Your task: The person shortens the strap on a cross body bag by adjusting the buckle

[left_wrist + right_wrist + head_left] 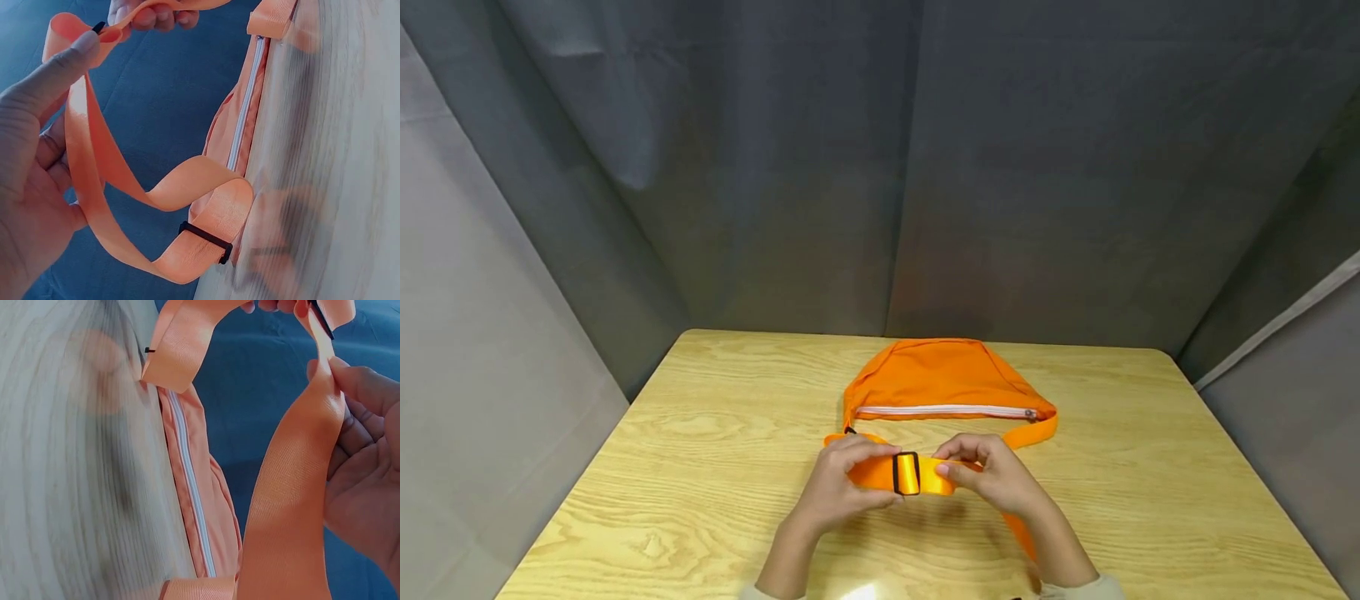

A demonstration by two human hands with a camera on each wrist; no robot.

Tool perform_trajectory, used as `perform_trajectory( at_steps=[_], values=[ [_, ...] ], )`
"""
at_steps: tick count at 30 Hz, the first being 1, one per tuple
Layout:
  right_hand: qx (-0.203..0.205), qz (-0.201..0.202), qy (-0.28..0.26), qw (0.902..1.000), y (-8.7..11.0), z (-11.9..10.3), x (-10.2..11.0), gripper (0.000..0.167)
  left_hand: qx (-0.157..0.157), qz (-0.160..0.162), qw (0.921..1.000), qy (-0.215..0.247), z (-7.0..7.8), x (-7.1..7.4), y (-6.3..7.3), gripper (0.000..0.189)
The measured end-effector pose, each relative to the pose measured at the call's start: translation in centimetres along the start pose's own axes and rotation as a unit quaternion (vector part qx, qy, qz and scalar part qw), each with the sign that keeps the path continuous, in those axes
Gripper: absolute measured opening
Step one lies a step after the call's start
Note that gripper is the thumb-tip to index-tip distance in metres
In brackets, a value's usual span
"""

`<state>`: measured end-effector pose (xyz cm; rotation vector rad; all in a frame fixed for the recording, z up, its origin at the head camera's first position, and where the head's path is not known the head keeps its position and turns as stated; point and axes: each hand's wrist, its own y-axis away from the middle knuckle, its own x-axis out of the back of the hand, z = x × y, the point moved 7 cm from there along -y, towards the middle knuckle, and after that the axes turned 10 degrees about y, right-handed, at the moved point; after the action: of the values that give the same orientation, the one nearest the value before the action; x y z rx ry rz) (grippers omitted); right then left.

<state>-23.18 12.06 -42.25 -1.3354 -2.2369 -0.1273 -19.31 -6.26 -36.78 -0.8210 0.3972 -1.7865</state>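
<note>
An orange waist bag (951, 375) with a white zipper (943, 411) lies toward the back of the table. Its orange strap (94, 169) is lifted in front of it, threaded through a black slider buckle (906, 473). My left hand (842, 479) pinches the buckle's left side between thumb and fingers. To the right of the buckle, my right hand (988, 471) pinches the strap between thumb and forefinger. From the left hand the strap hangs in a loop, and a second black buckle (205, 242) sits low on it near the bag.
The light wood table (700, 467) reaches to both sides of the bag. Dark grey curtains (790, 183) stand behind its far edge, and lighter grey panels (482, 333) flank it. A length of strap (1021, 537) trails beneath the right forearm.
</note>
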Motion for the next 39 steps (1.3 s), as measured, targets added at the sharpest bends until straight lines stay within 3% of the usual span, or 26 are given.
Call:
perform_trajectory(
  at_steps=[9,16,22,39],
  values=[
    [0.040,0.007,-0.048,0.9980,-0.7,-0.6,-0.5,0.007,0.000,-0.007,0.9999,0.009,-1.2,-0.5,0.0,0.047],
    [0.006,-0.004,-0.035,0.9994,-0.6,-0.2,-0.4,0.012,0.014,0.001,0.9999,0.006,-0.8,-0.3,-0.1,0.049],
    [0.014,-0.027,-0.041,0.9987,-0.3,0.3,-0.1,0.013,0.020,0.007,0.9997,0.010,-0.8,-0.2,-0.1,0.049],
    [0.023,-0.008,-0.106,0.9940,-0.8,0.1,-0.7,0.013,-0.022,0.003,0.9996,0.017,-0.5,-0.5,-0.4,0.047]
  ],
)
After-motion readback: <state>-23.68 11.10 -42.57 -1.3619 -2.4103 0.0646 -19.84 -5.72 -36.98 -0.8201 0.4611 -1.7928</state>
